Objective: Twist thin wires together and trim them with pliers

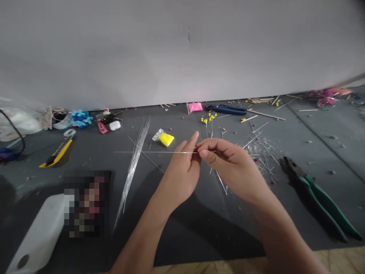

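Both hands meet above the middle of a dark grey table (85,160). My left hand (182,171) and my right hand (228,163) pinch a thin silver wire (151,152) that runs level out to the left. The fingertips of the two hands touch at the wire's right end. A bundle of long silver wires (134,161) lies on the table to the left of my left hand. A small bag of yellow clay (164,138) sits just beyond the hands.
Green-handled pliers (316,198) lie at the right. Cut wire bits (262,156), wooden sticks (265,114), a blue tool (226,109), pink clay (195,107) and wired yellow flowers (209,118) lie at the back. A yellow utility knife (57,153) and white bottle (40,236) are left.
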A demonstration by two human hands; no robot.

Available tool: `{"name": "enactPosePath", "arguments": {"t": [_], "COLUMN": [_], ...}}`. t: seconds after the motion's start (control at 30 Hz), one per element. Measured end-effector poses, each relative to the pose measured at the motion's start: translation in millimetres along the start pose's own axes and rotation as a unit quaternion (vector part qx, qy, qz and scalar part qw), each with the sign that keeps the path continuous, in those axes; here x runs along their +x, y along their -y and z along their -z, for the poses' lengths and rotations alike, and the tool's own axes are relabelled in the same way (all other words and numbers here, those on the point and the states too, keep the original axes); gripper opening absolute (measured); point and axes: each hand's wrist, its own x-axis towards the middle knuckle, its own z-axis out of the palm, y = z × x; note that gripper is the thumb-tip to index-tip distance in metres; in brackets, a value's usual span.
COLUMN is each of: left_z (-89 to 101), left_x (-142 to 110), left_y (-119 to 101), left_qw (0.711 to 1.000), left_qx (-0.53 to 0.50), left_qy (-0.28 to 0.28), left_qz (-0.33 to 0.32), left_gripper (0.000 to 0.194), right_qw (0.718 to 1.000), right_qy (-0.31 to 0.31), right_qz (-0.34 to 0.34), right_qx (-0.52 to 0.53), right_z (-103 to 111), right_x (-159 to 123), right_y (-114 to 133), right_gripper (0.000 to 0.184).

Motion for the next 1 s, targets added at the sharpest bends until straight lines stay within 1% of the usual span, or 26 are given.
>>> {"name": "enactPosePath", "arguments": {"t": [0.1,0.2,0.23,0.33,0.47,0.5,0.6,0.67,0.73,0.83,0.9,1.0], "left_z": [3.0,8.0,10.3,18.6,28.1,29.4,32.1,33.8,35.8,37.5,37.5,36.7], "left_x": [1,1,1,-1,-3,-4,-5,-5,-5,-6,-6,-6], "left_y": [-5,-8,-8,-8,-10,-11,-15,-16,-15,-12,-10,-9], "left_qw": [0.999,0.992,0.989,0.981,0.954,0.947,0.929,0.921,0.920,0.915,0.909,0.905], "left_qx": [-0.040,-0.083,-0.089,-0.095,-0.053,-0.046,-0.060,-0.075,-0.103,-0.165,-0.189,-0.206], "left_qy": [0.036,0.093,0.112,0.159,0.279,0.301,0.340,0.357,0.355,0.343,0.341,0.335], "left_qz": [0.002,0.011,0.021,0.063,0.094,0.104,0.136,0.138,0.130,0.135,0.148,0.164], "left_gripper": [0.041,0.027,0.027,0.034,0.039,0.040,0.042,0.045,0.044,0.036,0.033,0.034], "right_qw": [1.000,0.999,0.999,0.999,0.996,0.995,0.990,0.989,0.987,0.986,0.986,0.989], "right_qy": [-0.002,-0.002,0.002,0.026,0.076,0.092,0.131,0.141,0.145,0.151,0.148,0.135], "right_qz": [0.020,0.037,0.037,0.028,0.012,0.005,-0.012,-0.021,-0.029,-0.033,-0.026,-0.003], "right_qx": [0.005,0.015,0.015,0.019,0.045,0.047,0.048,0.050,0.057,0.068,0.075,0.068], "right_z": [1,4,5,9,11,10,9,10,11,13,13,12], "right_x": [-1,-3,-3,-4,-4,-5,-5,-5,-4,-3,-2,-1], "right_y": [0,1,1,2,3,2,0,-1,-2,-3,-2,0], "right_gripper": [0.008,0.006,0.006,0.007,0.010,0.010,0.012,0.014,0.015,0.015,0.014,0.011]}}
